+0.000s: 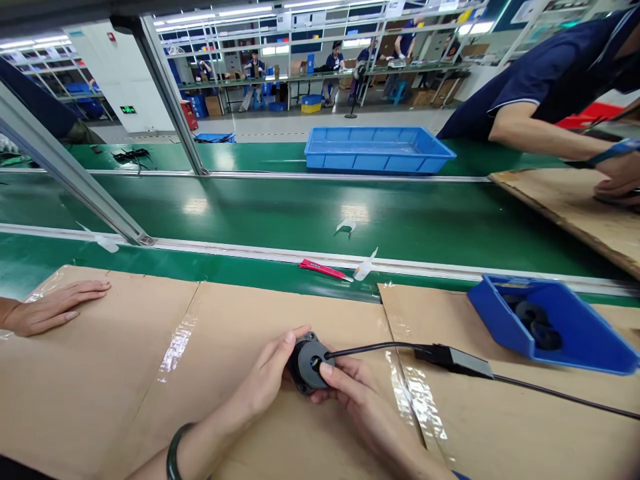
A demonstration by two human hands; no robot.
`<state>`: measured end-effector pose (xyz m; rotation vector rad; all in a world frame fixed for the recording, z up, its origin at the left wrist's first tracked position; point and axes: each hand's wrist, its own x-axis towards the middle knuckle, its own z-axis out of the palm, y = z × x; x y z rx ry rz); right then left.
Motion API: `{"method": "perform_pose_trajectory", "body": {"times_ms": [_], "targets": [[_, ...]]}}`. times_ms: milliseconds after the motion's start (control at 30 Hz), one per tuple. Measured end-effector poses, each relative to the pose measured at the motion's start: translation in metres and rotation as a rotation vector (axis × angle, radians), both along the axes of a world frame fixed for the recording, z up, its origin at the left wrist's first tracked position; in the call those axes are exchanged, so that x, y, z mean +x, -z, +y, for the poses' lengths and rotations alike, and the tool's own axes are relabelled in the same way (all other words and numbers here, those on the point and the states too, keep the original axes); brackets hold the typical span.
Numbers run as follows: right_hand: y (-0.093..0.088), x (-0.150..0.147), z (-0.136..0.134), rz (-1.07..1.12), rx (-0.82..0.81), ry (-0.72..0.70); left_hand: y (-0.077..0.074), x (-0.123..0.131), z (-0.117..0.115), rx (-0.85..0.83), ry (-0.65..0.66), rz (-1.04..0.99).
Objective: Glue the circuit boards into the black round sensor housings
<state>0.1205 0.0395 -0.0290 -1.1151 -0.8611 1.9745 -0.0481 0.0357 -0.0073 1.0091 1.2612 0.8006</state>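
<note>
Between my two hands sits a round dark grey housing [303,371] with small screw lugs at its rim and a hole in its face; something coloured, perhaps wires, shows in the hole. My left hand [273,367] grips its left side. My right hand [350,387] holds the right side, thumb pressed on the face beside the hole. A black cable [373,347] leaves the housing and runs right to a flat black box [454,361] lying on the cardboard. Past that box, the cable continues to the right edge.
A blue bin [543,327] with several black round parts stands right on the cardboard [240,333]. A red utility knife [325,269] lies ahead by the rail. Another person's hand [60,307] rests at left; a co-worker [545,87] leans in at right. A blue tray [377,150] sits farther back.
</note>
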Motion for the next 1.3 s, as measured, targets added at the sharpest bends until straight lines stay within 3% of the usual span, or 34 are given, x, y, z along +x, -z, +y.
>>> {"method": "perform_pose_trajectory", "body": {"times_ms": [300,533,633,833,1033,1200,1300], "targets": [[-0.004,-0.005,-0.009,-0.038,0.105,0.065,-0.001,0.002,-0.006,0.191,0.061,0.124],[0.007,-0.008,-0.013,-0.084,0.156,0.119,0.005,0.008,-0.005,0.388,0.091,0.218],[0.01,-0.004,-0.01,-0.098,0.114,0.087,0.003,0.008,-0.002,0.369,0.08,0.216],[0.001,0.002,-0.005,0.032,-0.003,-0.036,-0.009,0.001,0.002,0.171,0.079,0.117],[-0.002,0.003,-0.005,0.07,-0.021,0.034,-0.009,-0.001,-0.002,0.208,0.126,0.023],[0.002,0.004,-0.005,-0.005,-0.002,0.031,-0.006,0.005,-0.006,0.326,0.133,0.069],[0.005,0.005,-0.006,-0.048,0.041,0.036,-0.007,0.007,-0.009,0.315,0.131,0.059]]}}
